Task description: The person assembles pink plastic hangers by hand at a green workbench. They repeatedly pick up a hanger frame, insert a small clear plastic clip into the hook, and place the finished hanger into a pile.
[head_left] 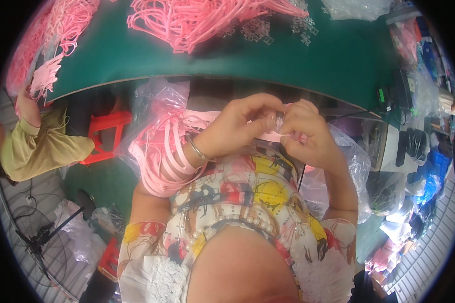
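Observation:
In front of my chest, just short of the table edge, my left hand [237, 123] and my right hand [311, 134] meet with their fingers pinched. A narrow pink strap [271, 136] runs between them, held by both. At the fingertips shows a small clear plastic piece [279, 121], partly hidden; which hand grips it I cannot make out. A bundle of pink straps [149, 164] hangs in loops around my left forearm, behind the bracelet.
On the green table [111, 58] lie a large heap of pink straps [182, 25] and scattered clear plastic pieces [258, 31]. A co-worker's arm [29, 108] reaches in at the left, near a red stool [111, 123]. Clear plastic bags [351, 151] flank my right side.

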Demonstrator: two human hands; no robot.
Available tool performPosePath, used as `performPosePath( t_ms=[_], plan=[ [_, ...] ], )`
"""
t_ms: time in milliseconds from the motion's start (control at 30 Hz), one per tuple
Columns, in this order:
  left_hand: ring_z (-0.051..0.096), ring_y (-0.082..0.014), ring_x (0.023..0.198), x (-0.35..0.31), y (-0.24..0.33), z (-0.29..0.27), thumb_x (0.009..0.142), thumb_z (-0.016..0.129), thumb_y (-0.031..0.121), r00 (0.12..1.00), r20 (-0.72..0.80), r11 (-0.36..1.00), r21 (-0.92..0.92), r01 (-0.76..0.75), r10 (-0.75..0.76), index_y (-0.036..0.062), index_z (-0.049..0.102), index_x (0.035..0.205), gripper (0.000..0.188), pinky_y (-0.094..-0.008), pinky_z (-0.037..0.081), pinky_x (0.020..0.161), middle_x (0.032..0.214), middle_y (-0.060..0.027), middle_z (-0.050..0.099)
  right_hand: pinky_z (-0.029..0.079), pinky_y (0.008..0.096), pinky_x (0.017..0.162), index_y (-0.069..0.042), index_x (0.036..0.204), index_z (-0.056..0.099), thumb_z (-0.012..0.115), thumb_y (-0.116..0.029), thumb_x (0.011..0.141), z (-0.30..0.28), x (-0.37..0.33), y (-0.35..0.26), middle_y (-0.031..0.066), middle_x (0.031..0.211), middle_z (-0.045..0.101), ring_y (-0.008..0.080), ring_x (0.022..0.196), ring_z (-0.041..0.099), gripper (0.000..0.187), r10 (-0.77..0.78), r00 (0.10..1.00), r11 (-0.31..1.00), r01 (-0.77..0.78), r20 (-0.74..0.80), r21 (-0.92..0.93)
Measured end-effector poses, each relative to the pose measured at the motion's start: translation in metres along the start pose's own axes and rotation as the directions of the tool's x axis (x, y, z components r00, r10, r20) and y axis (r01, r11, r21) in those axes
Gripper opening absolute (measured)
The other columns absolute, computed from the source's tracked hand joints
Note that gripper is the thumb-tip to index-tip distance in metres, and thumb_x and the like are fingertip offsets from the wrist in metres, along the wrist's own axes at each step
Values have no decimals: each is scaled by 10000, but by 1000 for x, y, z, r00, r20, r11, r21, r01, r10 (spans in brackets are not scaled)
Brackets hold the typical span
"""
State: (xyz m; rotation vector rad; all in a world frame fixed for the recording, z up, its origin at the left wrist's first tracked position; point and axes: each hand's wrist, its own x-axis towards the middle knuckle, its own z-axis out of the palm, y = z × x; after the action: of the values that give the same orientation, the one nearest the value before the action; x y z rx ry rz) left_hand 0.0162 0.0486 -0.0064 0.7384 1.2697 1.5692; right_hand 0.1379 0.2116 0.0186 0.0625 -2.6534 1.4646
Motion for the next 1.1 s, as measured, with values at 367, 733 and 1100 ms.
performPosePath(
  t_ms=[367,733,1100],
  plan=[
    [595,-101,906,0,4,-10,867,610,-22,987,47,976,-147,161,-156,-10,637,983,120,-245,487,795,978,-47,629,324,364,873,-66,686,586,623,-99,649,4,-2,2,31,707,495,211,767,486,62,-21,1000,1000,21,-10,5],
    [556,-63,878,-2,-6,-10,851,664,55,980,37,962,-189,199,-196,8,601,1016,183,-223,469,783,963,-5,606,326,362,857,-70,677,582,617,-90,647,5,1,0,30,697,484,210,751,476,51,-27,1000,1000,27,-1,-16],
    [554,-73,859,-2,-14,-8,883,635,101,993,74,980,-173,101,-90,-10,594,1024,185,-238,467,767,943,-17,607,334,365,870,-72,685,585,613,-81,649,7,3,1,29,705,497,211,758,487,47,-33,999,999,33,-7,10]
  ],
)
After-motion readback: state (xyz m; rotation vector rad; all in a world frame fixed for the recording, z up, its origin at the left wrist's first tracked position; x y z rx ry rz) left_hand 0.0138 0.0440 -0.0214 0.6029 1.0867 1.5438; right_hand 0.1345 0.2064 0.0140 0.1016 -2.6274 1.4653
